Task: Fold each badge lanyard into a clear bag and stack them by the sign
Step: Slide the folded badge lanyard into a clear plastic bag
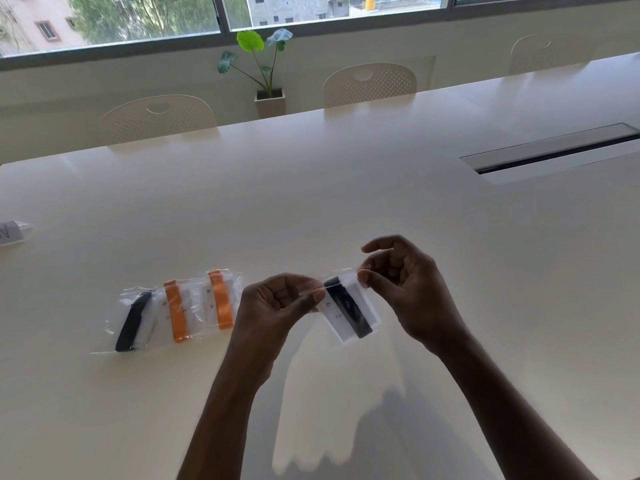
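Observation:
I hold a clear bag (349,311) above the white table (346,202); inside it are a white badge card and a folded black lanyard. My left hand (277,303) pinches the bag's top edge at its left end, and my right hand (401,282) pinches the same edge at its right end. The bag hangs tilted below my fingers. To the left, three filled bags lie side by side on the table: one with a black lanyard (133,322) and two with orange lanyards (176,310) (221,299). The paper sign (12,232) sits at the far left edge.
A recessed cable slot (550,152) lies in the table at the right. Pale chairs (369,84) stand along the far side, with a potted plant (268,95) between two of them under the window.

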